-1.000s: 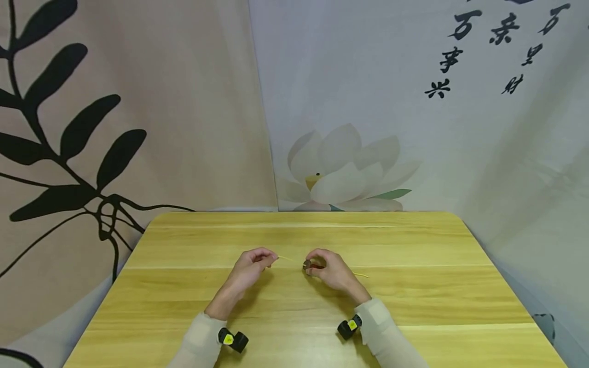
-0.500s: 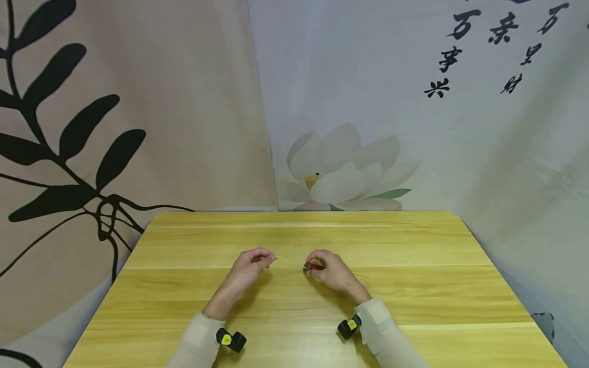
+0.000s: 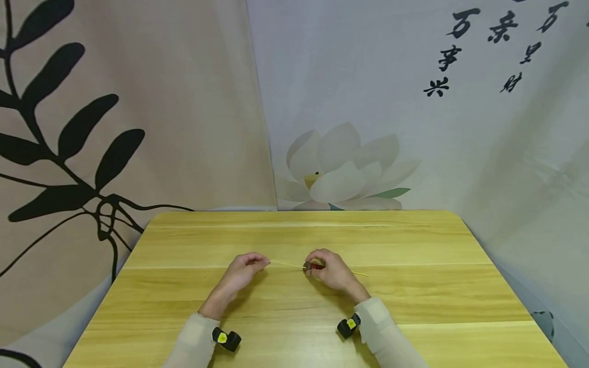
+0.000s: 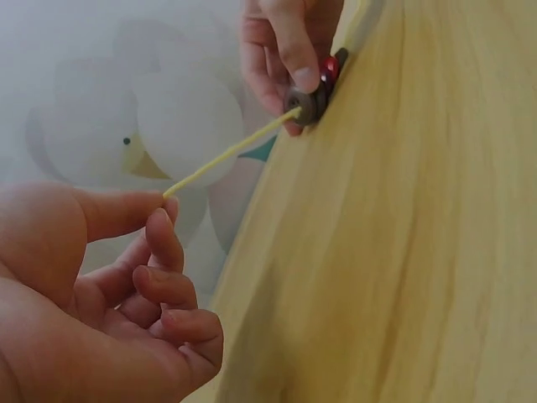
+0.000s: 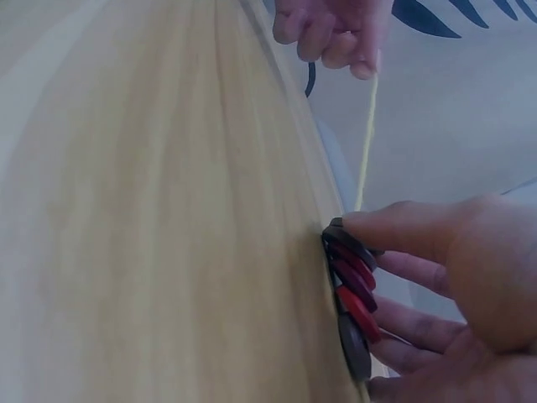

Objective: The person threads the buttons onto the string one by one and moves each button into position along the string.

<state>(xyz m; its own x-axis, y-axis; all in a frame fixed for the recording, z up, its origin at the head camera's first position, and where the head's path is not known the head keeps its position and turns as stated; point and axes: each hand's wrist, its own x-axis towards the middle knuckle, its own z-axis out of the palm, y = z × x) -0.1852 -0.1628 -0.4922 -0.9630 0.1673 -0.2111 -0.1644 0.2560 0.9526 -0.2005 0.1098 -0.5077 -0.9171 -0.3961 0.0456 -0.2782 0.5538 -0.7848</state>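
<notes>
A yellow string (image 4: 226, 155) runs taut between the two hands. My left hand (image 3: 239, 273) pinches its end between thumb and fingertip, as the left wrist view shows. My right hand (image 3: 335, 271) holds a row of round buttons (image 5: 357, 295) strung on the string, low over the table. Dark brown ones sit at both ends of the row, with red and dark red ones leaning between them. The front brown button (image 4: 306, 105) faces my left hand, and the string comes out of a hole in it. Fingers partly cover the row in the head view.
The wooden table (image 3: 294, 327) lies under both hands. The string's other end (image 3: 360, 274) trails past the right wrist. Printed cloth backdrops (image 3: 184, 128) hang behind the table. A small black camera sits on each wrist.
My left hand has moved left and slightly nearer, still pinching the string. A longer stretch of string shows between the hands. The right hand and the buttons have stayed almost in place.
</notes>
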